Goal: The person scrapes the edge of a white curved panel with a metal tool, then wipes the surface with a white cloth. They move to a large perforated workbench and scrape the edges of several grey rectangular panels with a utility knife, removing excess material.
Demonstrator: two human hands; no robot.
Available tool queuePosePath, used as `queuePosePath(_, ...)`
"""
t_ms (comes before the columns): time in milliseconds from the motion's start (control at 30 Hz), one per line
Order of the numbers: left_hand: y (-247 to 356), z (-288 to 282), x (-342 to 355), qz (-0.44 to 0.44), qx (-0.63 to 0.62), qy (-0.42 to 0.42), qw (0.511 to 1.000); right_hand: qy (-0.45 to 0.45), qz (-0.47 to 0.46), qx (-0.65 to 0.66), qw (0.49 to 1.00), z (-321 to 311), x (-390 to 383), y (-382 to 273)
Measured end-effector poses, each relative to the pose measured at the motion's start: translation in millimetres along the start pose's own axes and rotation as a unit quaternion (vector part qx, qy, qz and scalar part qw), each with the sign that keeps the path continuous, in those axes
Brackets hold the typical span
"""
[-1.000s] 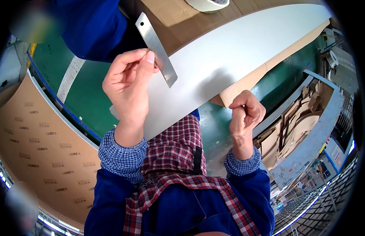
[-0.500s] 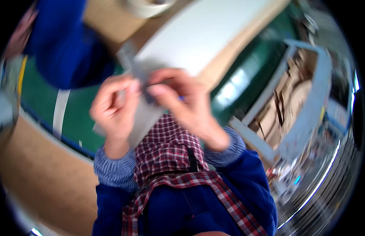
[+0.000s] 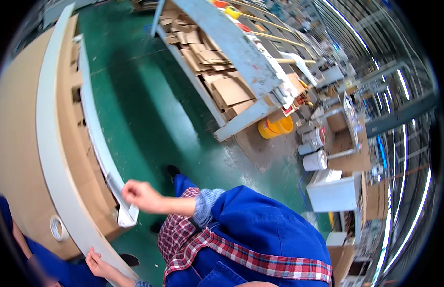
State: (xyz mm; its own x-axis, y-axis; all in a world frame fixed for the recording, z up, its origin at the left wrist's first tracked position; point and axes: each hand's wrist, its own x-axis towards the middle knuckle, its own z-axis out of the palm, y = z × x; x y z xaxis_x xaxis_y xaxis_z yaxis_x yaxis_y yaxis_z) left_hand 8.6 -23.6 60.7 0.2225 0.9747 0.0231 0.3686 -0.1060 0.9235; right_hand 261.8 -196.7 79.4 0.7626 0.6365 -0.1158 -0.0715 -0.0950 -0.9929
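Note:
My right hand (image 3: 140,196), closed, is blurred beside a grey strip (image 3: 114,186), possibly the metal blade, at the edge of the cardboard-lined shelf; whether it holds the strip is unclear. My left hand (image 3: 98,263) is at the lower left, fingers curled at the long white board (image 3: 52,158); what is in them is too small to make out. A roll of white tape (image 3: 58,228) lies beside the board on a brown cardboard-covered surface (image 3: 18,119).
A blue-sleeved person (image 3: 49,263) is at the lower left. Across the green floor stand a pale-blue bench (image 3: 250,62) with cardboard pieces (image 3: 222,91) inside, a yellow bucket (image 3: 274,126), several white pails (image 3: 315,160) and a white cabinet (image 3: 334,193).
The view has swung right along the benches. My hands, together on the metal blade half a second ago, are now apart, the right one higher, the left one low beside the white board.

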Motion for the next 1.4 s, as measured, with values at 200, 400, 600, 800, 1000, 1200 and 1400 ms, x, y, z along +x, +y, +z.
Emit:
queuePosePath(200, 1, 41, 38, 0.086, 0.056, -0.037, 0.994, 0.416, -0.159, -0.114, 0.888, -363, 67, -32)
queuePosePath(400, 45, 178, 17, 0.003, -0.096, -0.111, 0.989, 0.600, -0.088, -0.242, 0.757, -680, 81, -69)
queuePosePath(600, 208, 374, -54, -0.023, -0.104, -0.251, 0.962, 0.578, 0.183, -0.352, 0.713, -832, 108, -72)
queuePosePath(800, 246, 451, -61, -0.011, -0.080, -0.297, 0.952, 0.532, 0.190, -0.380, 0.732, -894, 117, -45)
queuePosePath(1000, 273, 470, -48, -0.040, -0.048, -0.262, 0.963, 0.571, 0.063, -0.257, 0.778, -912, 81, -58)
queuePosePath(1200, 278, 511, -12, -0.003, -0.084, -0.296, 0.951, 0.548, 0.005, -0.282, 0.787, -886, 150, -100)
queuePosePath(1400, 301, 541, 20, -0.026, -0.157, -0.281, 0.946, 0.441, 0.049, -0.300, 0.844, -820, 278, -173)
